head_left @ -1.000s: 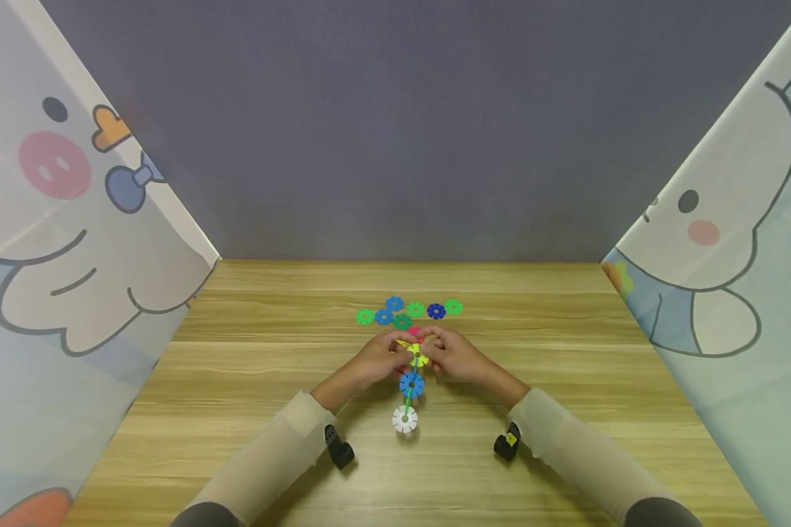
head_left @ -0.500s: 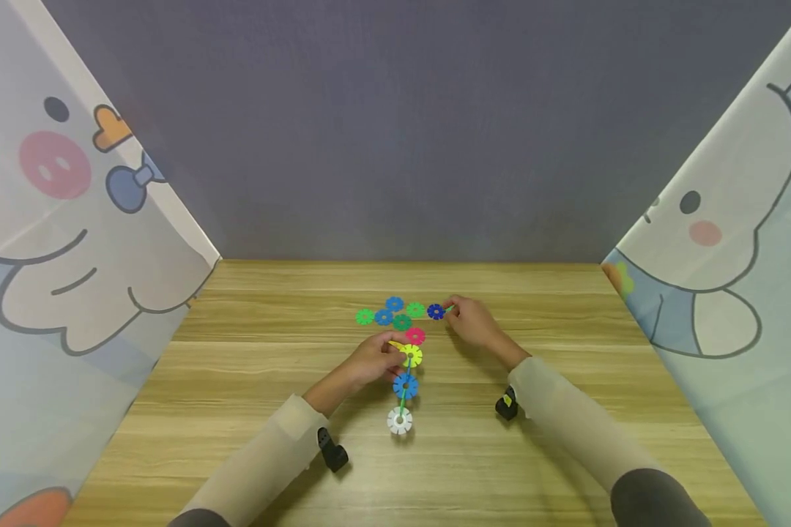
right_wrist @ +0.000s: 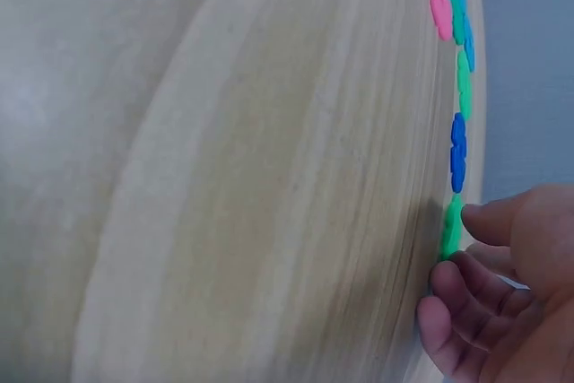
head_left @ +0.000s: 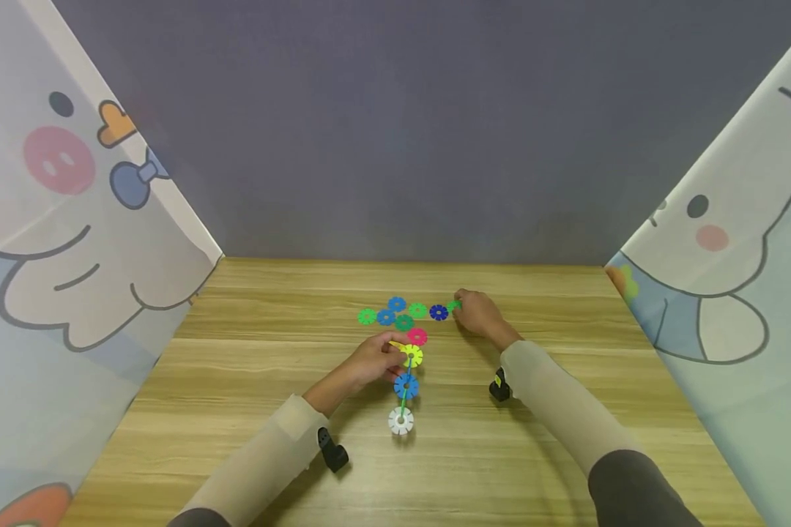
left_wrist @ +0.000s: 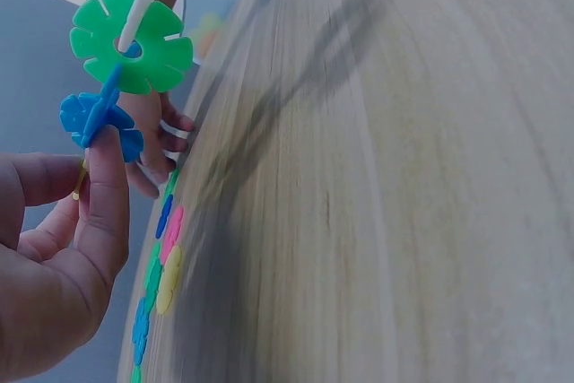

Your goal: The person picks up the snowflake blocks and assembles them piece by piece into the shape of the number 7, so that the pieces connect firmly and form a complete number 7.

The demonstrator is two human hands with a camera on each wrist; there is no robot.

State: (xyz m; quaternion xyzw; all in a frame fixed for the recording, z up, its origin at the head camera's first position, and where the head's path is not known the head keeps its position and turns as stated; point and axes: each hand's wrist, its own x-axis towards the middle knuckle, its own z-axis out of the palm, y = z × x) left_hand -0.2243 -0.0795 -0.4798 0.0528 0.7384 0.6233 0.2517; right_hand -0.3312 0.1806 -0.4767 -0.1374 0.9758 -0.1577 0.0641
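Plastic snowflake discs sat mid-worktop (head_left: 250,439). Left hand (head_left: 372,362) gripped a joined chain (head_left: 405,388) of discs by its far end: yellow disc (head_left: 412,356) at the fingers, blue disc (head_left: 406,386) next, then a green edge-on piece, white disc (head_left: 400,421) nearest the person. Left wrist view showed the fingers curled and pinching the chain, index finger pressed on a blue piece (left_wrist: 99,120), green disc (left_wrist: 132,40) beyond it.

Right hand (head_left: 477,315) was well apart from the chain, at the right end of the loose row lying flat farther back. Its fingers were curled, tips touching the end light-green disc (head_left: 454,305); the right wrist view showed thumb and fingertips closing around that disc (right_wrist: 451,227), still flat on the wood. Dark-blue disc (head_left: 439,312) lay just beside it; pink disc (head_left: 417,336) sat between the row and the chain.
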